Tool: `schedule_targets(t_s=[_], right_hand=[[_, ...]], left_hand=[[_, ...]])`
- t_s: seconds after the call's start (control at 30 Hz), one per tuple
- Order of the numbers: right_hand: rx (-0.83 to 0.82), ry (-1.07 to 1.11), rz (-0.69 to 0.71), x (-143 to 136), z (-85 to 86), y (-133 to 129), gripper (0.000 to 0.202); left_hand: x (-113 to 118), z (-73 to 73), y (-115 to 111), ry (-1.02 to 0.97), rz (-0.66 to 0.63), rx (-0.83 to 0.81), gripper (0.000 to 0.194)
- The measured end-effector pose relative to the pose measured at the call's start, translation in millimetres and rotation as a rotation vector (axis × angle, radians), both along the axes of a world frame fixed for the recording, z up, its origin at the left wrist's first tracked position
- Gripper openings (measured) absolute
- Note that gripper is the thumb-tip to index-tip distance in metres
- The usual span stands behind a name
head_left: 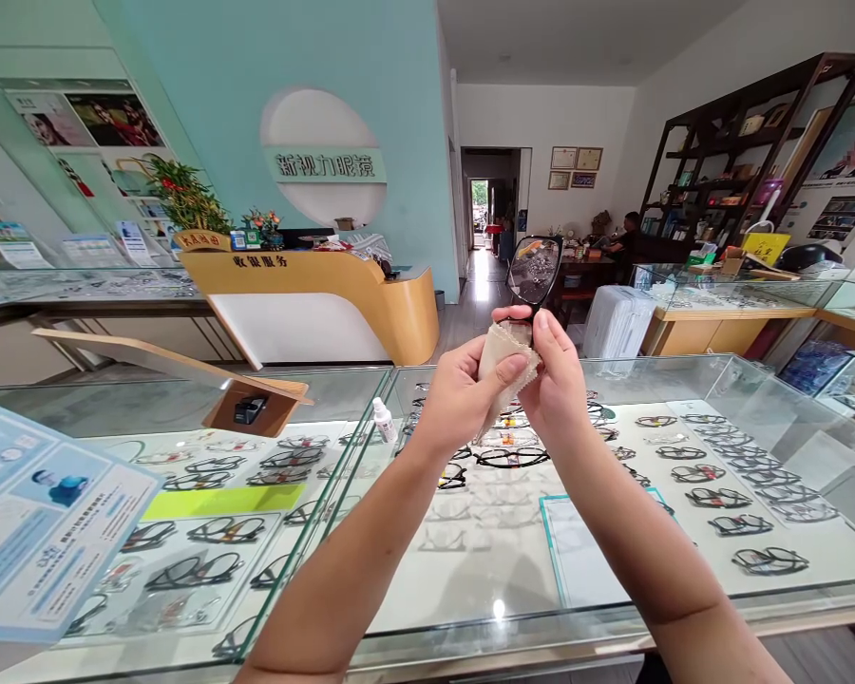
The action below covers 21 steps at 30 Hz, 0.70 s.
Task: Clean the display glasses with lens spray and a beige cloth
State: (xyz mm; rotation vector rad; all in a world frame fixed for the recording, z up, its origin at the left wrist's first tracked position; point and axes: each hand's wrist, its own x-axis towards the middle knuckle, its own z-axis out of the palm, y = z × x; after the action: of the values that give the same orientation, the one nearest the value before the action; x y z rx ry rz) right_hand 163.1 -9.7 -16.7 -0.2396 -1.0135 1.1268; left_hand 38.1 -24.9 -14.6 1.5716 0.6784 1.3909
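Observation:
Dark-framed glasses [535, 270] are held up above the glass counter, one lens pointing upward with wet-looking spots or reflections on it. My left hand [468, 388] pinches a beige cloth [503, 366] with a zigzag edge, folded around the lower lens. My right hand [557, 366] grips the glasses' frame from the other side, its thumb up beside the cloth. Part of the frame is hidden by the cloth and fingers.
Below lies a glass display case [463, 598] with rows of glasses. A small white bottle [383, 421] stands left of my hands. A leaflet [49, 522] and a wooden stand [249, 404] are at left. A person [628, 237] sits in the back.

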Motion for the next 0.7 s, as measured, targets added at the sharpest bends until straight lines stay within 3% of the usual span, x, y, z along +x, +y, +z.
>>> schedule_targets(t_s=[0.33, 0.53, 0.7], right_hand=[[-0.071, -0.068, 0.009, -0.9, 2.3, -3.6, 0.033], [-0.048, -0.079, 0.054, -4.6, 0.6, -4.8, 0.032], [-0.083, -0.065, 0.107, -9.8, -1.7, -4.2, 0.035]], left_hand=[[-6.2, -4.0, 7.1, 0.033, -0.008, 0.159, 0.047], [-8.2, -6.7, 7.2, 0.083, 0.072, 0.305, 0.049], [-3.0, -8.0, 8.1, -0.013, 0.135, 0.314, 0.047]])
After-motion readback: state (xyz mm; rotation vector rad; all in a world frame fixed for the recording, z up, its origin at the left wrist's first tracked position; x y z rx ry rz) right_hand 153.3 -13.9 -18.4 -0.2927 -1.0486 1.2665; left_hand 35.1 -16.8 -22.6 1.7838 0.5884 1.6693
